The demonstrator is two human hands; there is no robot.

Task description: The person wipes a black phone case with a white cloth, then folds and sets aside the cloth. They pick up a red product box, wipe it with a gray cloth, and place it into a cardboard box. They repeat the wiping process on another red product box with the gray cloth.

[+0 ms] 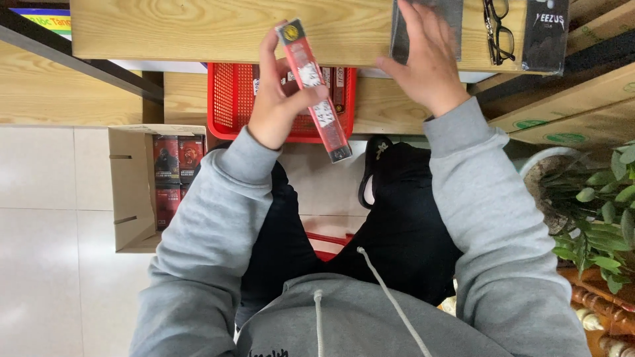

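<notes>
My left hand (278, 99) grips a long, narrow red box (314, 89) with a white label, held tilted above the red basket. The box's yellow-and-black end points up toward the wooden shelf (198, 30). My right hand (426, 56) rests with fingers spread against a dark flat package (448, 16) on that shelf. Grey hoodie sleeves cover both arms. Black trousers fill the view below.
A red plastic basket (231, 99) stands on the lower shelf. An open cardboard carton (132, 192) with several red boxes sits on the tiled floor at left. Black glasses (497, 33) and a black package (548, 33) lie on the shelf at right. A potted plant (595, 211) stands at right.
</notes>
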